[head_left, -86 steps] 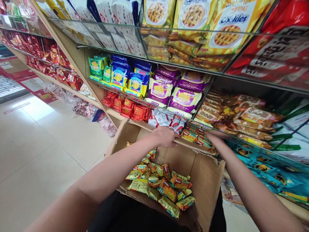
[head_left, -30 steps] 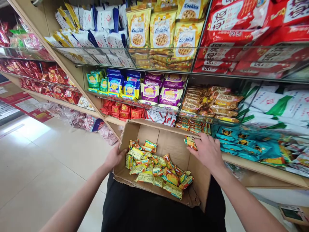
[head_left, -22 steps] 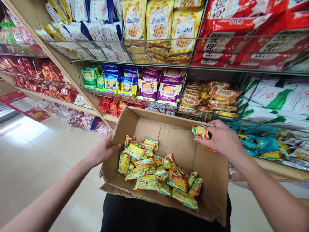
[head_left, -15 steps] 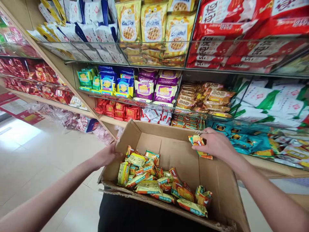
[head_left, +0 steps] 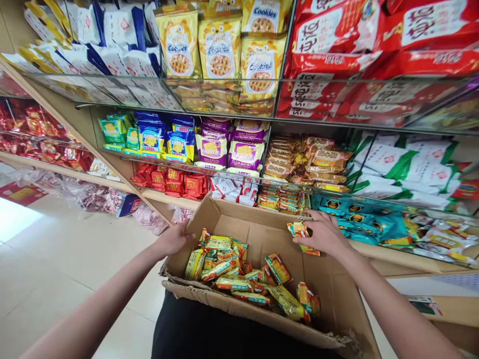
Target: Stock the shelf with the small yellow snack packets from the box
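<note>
An open cardboard box [head_left: 339,304] rests against my body, with several small yellow, green and orange snack packets [head_left: 239,271] loose in its bottom. My left hand [head_left: 175,238] grips the box's left wall at the rim. My right hand [head_left: 324,233] is closed on a few small orange and yellow packets [head_left: 299,232], held above the box's far right corner, close to the lower shelf's stack of matching packets [head_left: 282,199].
Glass-fronted shelves [head_left: 224,107] rise in front, filled with cookie bags [head_left: 220,47], red bags [head_left: 337,45], purple biscuit bags [head_left: 232,149], blue bags [head_left: 157,139] and teal packs [head_left: 359,222]. Tiled floor [head_left: 56,259] lies to the left, with bagged goods [head_left: 93,197] along the shelf base.
My left hand moved from the box's far rim to its left wall. My right hand came back from the lower shelf holding small packets and now holds them over the box's far right corner.
</note>
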A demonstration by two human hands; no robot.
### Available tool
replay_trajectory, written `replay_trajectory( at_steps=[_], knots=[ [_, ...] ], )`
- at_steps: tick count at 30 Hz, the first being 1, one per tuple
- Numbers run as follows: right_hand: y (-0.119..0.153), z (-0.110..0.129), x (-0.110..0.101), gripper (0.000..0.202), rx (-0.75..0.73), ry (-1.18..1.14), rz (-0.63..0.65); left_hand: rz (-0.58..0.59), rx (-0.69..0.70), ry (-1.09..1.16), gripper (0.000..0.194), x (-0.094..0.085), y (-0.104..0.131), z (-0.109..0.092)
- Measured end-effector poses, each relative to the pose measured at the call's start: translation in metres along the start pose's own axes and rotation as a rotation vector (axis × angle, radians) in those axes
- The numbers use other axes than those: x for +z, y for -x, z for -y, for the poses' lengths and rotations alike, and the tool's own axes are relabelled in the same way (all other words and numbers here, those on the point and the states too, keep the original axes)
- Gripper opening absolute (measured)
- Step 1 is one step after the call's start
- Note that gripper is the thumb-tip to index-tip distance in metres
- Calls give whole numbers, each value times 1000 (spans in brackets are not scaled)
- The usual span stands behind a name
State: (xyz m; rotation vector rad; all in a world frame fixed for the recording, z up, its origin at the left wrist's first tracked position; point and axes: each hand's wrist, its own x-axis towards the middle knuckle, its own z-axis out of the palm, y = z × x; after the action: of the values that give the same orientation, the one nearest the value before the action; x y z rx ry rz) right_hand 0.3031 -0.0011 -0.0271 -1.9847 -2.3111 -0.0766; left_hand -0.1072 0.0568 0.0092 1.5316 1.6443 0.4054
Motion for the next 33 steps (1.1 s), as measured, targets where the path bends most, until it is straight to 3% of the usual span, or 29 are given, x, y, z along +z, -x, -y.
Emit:
replay_trajectory(
  at_steps=[5, 7, 9, 12, 14, 17, 18, 20, 23, 25, 29, 33],
  knots=[
    [5, 16, -7, 38, -59, -129, -127, 37, 62, 14, 57, 4, 3, 6],
    [6, 27, -13, 35, -79, -270, -214, 29, 78, 27, 58, 6, 3, 10],
    [4, 39, -17, 32, -7, -470, -282, 29, 97, 39, 58, 6, -1, 16],
    [-3, 54, -16, 34, 205, -915, -187, 58, 97, -75, 56, 2, -7, 20],
    [-7, 60, -13, 37, 306, -1244, -58, -27, 105, -217, 56, 0, -6, 13],
    [-14, 70, -15, 40, 374, -1587, 25, -260, 322, -243, 51, 11, 5, -19],
    [-16, 75, -17, 41, 385, -1658, 45, -251, 420, -173, 46, 20, 10, -34],
    [-20, 85, -22, 41, 385, -1764, 100, -59, 507, 89, 48, 45, 17, -63],
    [-24, 100, -26, 43, 329, -1814, 140, 455, 472, 532, 69, 85, 17, -90],
    [-23, 107, -24, 42, 311, -1791, 137, 595, 393, 672, 58, 104, 14, -92],
    [-12, 114, -13, 46, 381, -1695, 180, 555, 169, 756, 50, 120, 18, -70],
    [-5, 118, -7, 48, 329, -1613, 417, 503, 149, 839, 47, 126, 39, -46]
  ],
)
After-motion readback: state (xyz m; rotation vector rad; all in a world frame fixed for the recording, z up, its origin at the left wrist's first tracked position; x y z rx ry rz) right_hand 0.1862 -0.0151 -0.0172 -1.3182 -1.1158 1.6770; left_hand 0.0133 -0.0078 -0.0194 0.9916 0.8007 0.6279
